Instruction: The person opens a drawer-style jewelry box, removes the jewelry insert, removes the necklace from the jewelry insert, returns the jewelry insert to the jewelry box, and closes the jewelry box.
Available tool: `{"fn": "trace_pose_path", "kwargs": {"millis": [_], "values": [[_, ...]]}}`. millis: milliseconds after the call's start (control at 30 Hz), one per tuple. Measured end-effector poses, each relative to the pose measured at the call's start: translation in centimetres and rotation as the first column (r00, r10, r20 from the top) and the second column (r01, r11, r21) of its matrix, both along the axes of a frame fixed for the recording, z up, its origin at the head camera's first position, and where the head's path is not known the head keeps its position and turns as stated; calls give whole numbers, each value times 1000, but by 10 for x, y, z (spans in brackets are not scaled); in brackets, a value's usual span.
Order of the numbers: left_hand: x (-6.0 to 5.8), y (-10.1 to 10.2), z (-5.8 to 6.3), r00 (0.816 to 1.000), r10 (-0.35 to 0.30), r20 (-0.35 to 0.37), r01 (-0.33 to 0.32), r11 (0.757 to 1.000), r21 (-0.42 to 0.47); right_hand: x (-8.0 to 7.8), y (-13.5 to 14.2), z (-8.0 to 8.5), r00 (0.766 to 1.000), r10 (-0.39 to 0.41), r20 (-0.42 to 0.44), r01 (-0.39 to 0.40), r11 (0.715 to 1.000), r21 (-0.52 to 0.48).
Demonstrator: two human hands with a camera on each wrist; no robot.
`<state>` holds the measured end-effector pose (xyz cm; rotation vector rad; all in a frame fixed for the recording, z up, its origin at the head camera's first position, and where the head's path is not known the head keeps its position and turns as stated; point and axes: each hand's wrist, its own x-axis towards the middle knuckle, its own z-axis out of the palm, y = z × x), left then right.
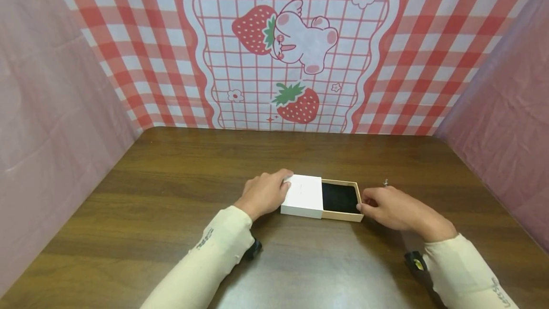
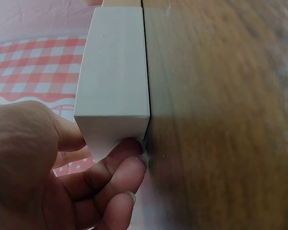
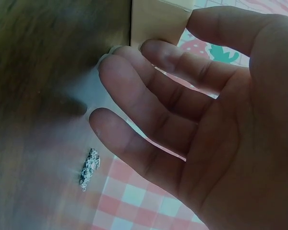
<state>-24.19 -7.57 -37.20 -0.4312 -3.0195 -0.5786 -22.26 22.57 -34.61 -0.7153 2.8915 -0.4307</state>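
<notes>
A white box sleeve (image 1: 302,196) lies on the table with its tan drawer (image 1: 341,215) pulled partway out to the right. Inside the drawer shows a black lining (image 1: 340,198). My left hand (image 1: 265,193) grips the sleeve's left end, thumb along one side and fingertips (image 2: 129,167) low against the end face. At the drawer's right end, my right hand (image 1: 392,208) pinches the wall between thumb and index finger; its other fingers (image 3: 117,129) are loosely bent beside it. Just behind that hand lies a small silvery chain (image 3: 90,168), mostly hidden in the head view.
The brown wooden table (image 1: 193,156) reaches back to a red-and-white checked cloth (image 1: 163,37) with strawberry prints. Pink cloths hang at the left (image 1: 55,108) and right (image 1: 506,108). Each wrist carries a small dark camera under its pale sleeve.
</notes>
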Motion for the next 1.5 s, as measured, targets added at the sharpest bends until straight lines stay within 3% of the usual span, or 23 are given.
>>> {"fn": "trace_pose_path", "kwargs": {"millis": [1500], "values": [[1,-1,-1,1000,-3,6,3,1000,15,2,-6,1,999,-5,46,6,1000,-13]]}}
